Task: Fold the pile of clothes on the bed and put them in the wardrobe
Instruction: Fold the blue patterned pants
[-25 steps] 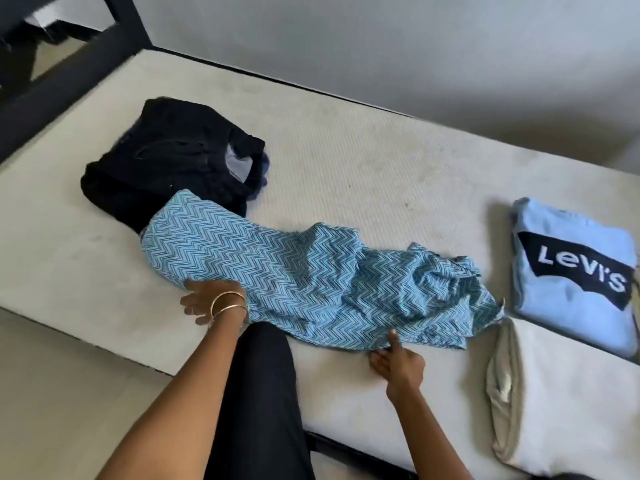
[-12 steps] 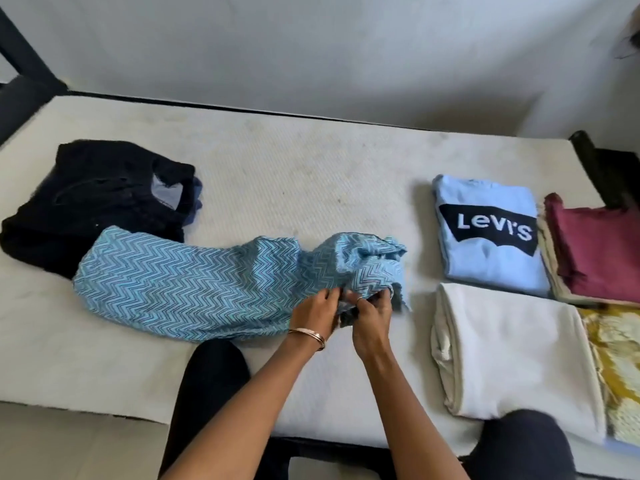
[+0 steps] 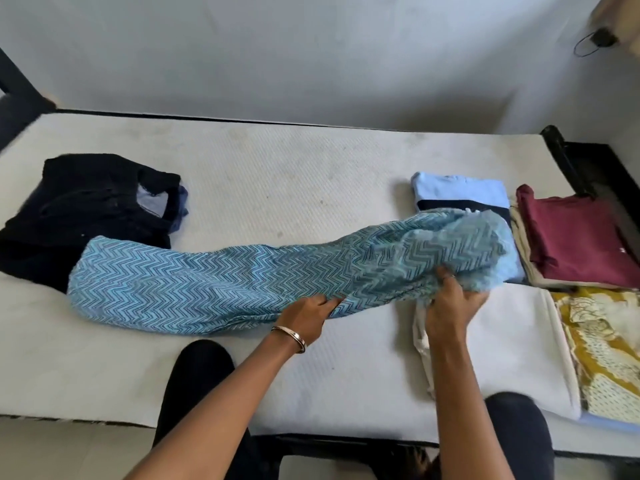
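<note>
A long blue zigzag-patterned garment (image 3: 214,282) stretches across the mattress (image 3: 277,174). Its left end lies flat, overlapping a folded black garment (image 3: 90,206). Its right end is lifted and blurred over a folded light-blue T-shirt (image 3: 457,190). My left hand (image 3: 311,315) pinches the garment's near edge at mid-length. My right hand (image 3: 450,306) grips the raised right end from below.
Folded clothes lie at the right: a maroon piece (image 3: 575,237) on a beige one, a white piece (image 3: 498,341), and a yellow patterned one (image 3: 602,348). The black bed frame (image 3: 568,157) borders the right end. A grey wall rises behind the bed. My dark-clad knees press against the near edge.
Both hands went from the bunched right end held together to apart. The right hand lifted and pulled that end rightward over the light-blue T-shirt, stretching the garment out.
</note>
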Tool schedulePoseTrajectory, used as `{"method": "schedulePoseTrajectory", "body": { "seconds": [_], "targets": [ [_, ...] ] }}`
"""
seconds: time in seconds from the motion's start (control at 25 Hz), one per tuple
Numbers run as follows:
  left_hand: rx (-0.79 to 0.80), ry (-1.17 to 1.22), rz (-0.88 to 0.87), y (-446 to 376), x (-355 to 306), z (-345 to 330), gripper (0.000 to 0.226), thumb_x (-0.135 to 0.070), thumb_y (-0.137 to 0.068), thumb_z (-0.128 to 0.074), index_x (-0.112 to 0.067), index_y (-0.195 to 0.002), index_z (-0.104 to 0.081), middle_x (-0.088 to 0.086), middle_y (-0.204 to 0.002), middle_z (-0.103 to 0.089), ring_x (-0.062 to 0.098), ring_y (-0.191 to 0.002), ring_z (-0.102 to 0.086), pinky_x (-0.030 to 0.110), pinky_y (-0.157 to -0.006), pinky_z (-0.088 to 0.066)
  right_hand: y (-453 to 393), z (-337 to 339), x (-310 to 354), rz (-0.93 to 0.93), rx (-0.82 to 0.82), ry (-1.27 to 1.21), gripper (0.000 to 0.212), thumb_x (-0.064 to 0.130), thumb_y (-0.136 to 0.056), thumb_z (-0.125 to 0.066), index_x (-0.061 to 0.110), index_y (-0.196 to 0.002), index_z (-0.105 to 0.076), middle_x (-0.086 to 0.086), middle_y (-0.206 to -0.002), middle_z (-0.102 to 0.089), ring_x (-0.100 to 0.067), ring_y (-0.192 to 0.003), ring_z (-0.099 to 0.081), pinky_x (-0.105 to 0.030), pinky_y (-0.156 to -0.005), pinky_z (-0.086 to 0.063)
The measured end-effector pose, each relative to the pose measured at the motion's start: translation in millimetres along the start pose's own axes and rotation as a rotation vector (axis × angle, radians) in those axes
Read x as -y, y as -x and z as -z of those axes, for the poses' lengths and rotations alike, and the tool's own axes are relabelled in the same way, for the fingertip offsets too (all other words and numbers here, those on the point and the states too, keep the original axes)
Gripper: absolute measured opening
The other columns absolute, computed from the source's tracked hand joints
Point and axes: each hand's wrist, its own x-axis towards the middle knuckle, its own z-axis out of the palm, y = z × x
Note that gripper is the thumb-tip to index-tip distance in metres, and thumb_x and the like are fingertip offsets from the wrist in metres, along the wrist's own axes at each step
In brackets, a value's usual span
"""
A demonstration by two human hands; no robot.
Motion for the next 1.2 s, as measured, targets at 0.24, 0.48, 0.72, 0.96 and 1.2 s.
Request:
{"method": "schedulePoseTrajectory", "body": {
  "seconds": [0.24, 0.48, 0.72, 0.96, 1.2],
  "targets": [
    [0.347, -0.072, 0.070, 7, -12, -47, 0.073, -0.014, -0.093, -0.053, -0.040, -0.149, -0.015, 0.007, -0.149, -0.024, 0.033, -0.132, -0.036, 0.052, -0.104, -0.035, -23, 130, -40, -0.320, -0.461, 0.322, 0.061, 0.009, -0.081, -0.073, 0.019, -0.130, -0.038, -0.013, -0.125, -0.056, -0.026, -0.096, -0.057, -0.035, -0.067, -0.050],
    [0.382, -0.041, 0.117, 14, -12, -65, 0.093, -0.019, -0.086, -0.068, -0.042, -0.150, -0.004, -0.002, -0.160, 0.003, 0.033, -0.145, -0.012, 0.056, -0.103, -0.039, -48, 126, -33, -0.256, -0.382, 0.329, 0.044, -0.006, -0.071, -0.074, 0.012, -0.105, -0.052, -0.014, -0.106, -0.066, -0.024, -0.083, -0.059, -0.036, -0.065, -0.053],
    [0.339, -0.119, 0.158, 5, -35, -66, 0.080, -0.005, -0.091, -0.054, -0.039, -0.150, -0.012, 0.006, -0.160, -0.003, 0.036, -0.141, -0.022, 0.054, -0.102, -0.040, -28, 132, -3, -0.107, -0.642, 0.691, 0.052, -0.002, -0.084, -0.056, 0.011, -0.131, -0.037, -0.022, -0.127, -0.048, -0.036, -0.112, -0.050, -0.041, -0.091, -0.045],
    [0.077, -0.146, 0.089, 6, -42, -59, 0.048, -0.001, -0.079, -0.066, -0.018, -0.123, -0.055, 0.013, -0.128, -0.048, 0.038, -0.098, -0.059, 0.045, -0.062, -0.055, -43, 144, -8, -0.058, -0.341, 1.254, 0.038, 0.010, -0.087, -0.067, -0.004, -0.119, -0.052, -0.028, -0.126, -0.049, -0.043, -0.116, -0.047, -0.044, -0.094, -0.040],
    [-0.198, 0.223, 0.241, 3, -34, -45, 0.022, -0.025, -0.089, -0.057, -0.008, -0.095, -0.070, 0.016, -0.078, -0.066, 0.039, -0.068, -0.064, 0.038, -0.054, -0.049, -46, 152, -12, -0.341, -0.323, 1.176, 0.057, 0.029, -0.085, -0.075, -0.011, -0.119, -0.054, -0.030, -0.122, -0.058, -0.044, -0.112, -0.056, -0.042, -0.086, -0.048]
  ]
}}
